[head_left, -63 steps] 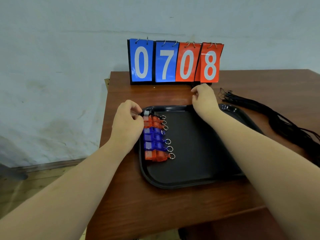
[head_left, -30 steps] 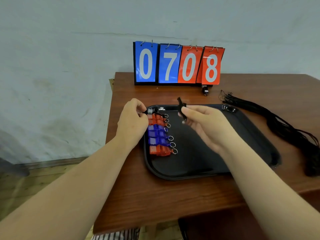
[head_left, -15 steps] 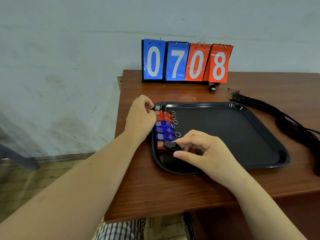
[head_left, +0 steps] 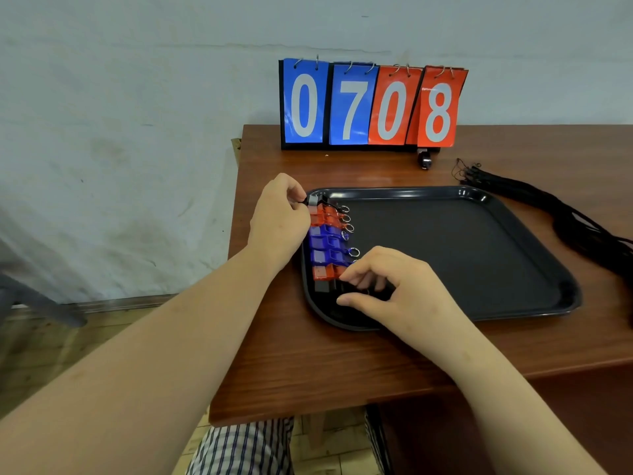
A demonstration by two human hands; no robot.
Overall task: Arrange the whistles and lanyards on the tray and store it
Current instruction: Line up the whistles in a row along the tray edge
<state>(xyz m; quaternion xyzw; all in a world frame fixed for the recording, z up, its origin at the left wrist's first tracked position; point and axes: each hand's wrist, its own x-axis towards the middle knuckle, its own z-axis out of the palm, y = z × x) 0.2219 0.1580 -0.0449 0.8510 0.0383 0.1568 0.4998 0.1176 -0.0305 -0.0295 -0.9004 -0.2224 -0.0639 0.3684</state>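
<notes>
On the desk (head_left: pixel 342 365), a black tray (head_left: pixel 479 197). Along its left edge, a row of whistles (head_left: pixel 327 241), red and blue, side by side, rings pointing right. At the row's far end, left hand (head_left: pixel 277 221), fingers curled, pinching the far black whistle (head_left: pixel 317 200). At the near end, right hand (head_left: pixel 397 289) low over the tray, fingers and thumb bent round the near black whistle (head_left: pixel 322 286), just beside the last red one. Right of the tray, apart from it, black lanyards (head_left: pixel 565 214) bundled on the desk. Behind, a scoreboard (head_left: pixel 373 104) reading 0708.
</notes>
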